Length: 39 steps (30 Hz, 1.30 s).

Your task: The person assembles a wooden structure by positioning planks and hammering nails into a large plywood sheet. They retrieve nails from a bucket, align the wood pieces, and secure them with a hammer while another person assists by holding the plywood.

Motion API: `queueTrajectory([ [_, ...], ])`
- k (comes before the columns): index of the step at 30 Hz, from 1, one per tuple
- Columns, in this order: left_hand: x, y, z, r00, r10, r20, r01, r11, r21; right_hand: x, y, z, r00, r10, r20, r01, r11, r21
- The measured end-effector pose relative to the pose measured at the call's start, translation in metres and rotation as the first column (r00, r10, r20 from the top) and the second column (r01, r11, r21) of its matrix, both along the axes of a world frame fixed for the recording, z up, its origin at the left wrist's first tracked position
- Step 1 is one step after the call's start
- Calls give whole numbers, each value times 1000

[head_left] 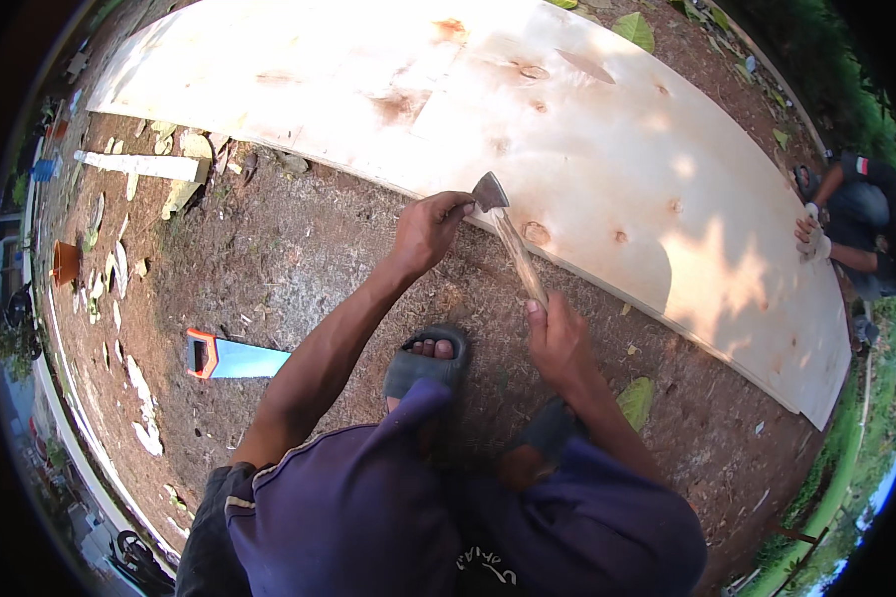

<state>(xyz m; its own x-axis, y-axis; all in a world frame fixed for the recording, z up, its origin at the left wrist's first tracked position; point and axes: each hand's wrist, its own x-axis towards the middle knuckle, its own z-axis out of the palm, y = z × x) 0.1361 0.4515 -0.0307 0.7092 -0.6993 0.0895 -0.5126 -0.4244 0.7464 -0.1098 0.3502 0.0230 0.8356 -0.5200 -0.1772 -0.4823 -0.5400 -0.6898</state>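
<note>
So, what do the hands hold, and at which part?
The right hand grips a hatchet low on its wooden handle. The left hand touches its metal head at the plywood sheet's edge.

We grip the wooden handle of a hatchet (508, 234) in our right hand (560, 343), while our left hand (428, 231) pinches at its steel head against the plywood sheet's (567, 119) near edge. A handsaw (231, 357) lies on the dirt to our left, and another person (851, 224) crouches at the sheet's far right end.

My clothing: purple shorts (368, 507) with a pale trim line along the hem above the left knee; dark grey slide sandals, left sandal (426, 363) open-toed, right sandal (548, 430) beside it. Forearms bare, both hands ungloved, no sleeves visible.
</note>
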Motion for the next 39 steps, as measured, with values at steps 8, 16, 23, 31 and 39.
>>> queueTrajectory([
  [8,73,-17,4,938,75,338,-160,960,231,22,-13,77,977,-66,204,57,997,52],
  [16,73,-28,-6,950,-3,312,-92,952,291,17,-7,35,945,13,327,38,988,-149],
  [23,79,-16,-4,961,35,273,-124,940,317,30,-3,54,977,-11,212,12,1000,-5],
  [31,78,-26,-5,951,26,307,-118,951,285,14,-9,-20,1000,-12,10,12,999,-50],
  [39,79,-19,-10,943,30,332,-135,945,297,11,10,57,864,-144,483,100,988,117],
])
